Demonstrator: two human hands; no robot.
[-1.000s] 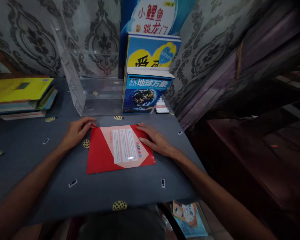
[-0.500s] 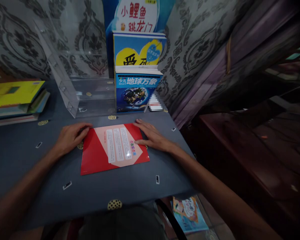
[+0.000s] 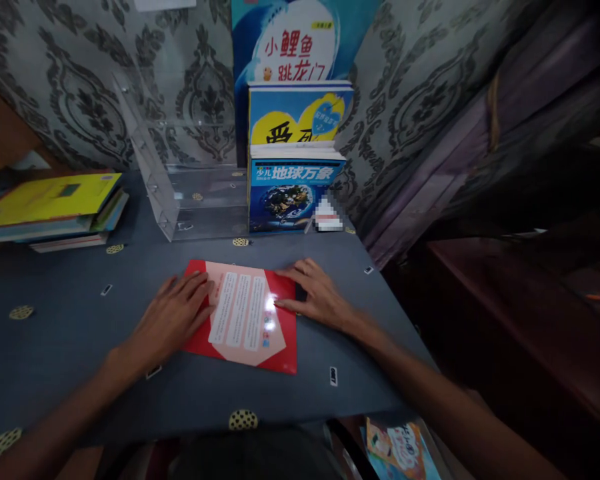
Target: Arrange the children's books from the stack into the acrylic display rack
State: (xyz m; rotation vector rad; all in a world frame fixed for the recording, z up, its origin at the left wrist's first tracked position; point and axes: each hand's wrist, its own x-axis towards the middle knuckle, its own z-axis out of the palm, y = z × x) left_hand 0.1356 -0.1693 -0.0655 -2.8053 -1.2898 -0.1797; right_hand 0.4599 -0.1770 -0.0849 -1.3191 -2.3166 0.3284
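A thin red and pink book (image 3: 250, 313) lies flat on the cloth-covered table, its printed text turned sideways. Across its left side rests my left hand (image 3: 177, 310), fingers stretched out over the cover. My right hand (image 3: 320, 293) is at the book's right edge, with thumb and fingertips touching the cover and spread apart. Beyond the book stands a clear acrylic rack (image 3: 155, 180). Upright at its right side are several books, the front one a blue book with a globe picture (image 3: 287, 200).
A stack of books with a yellow one on top (image 3: 55, 200) lies at the table's left. Below the right front edge are colourful books (image 3: 400, 450). A dark red piece of furniture (image 3: 505, 307) stands to the right, beside a purple curtain (image 3: 430, 153).
The book has turned a little on the table. My left hand has moved from its upper left corner onto the cover; my right hand stays at the right edge. The view has shifted slightly.
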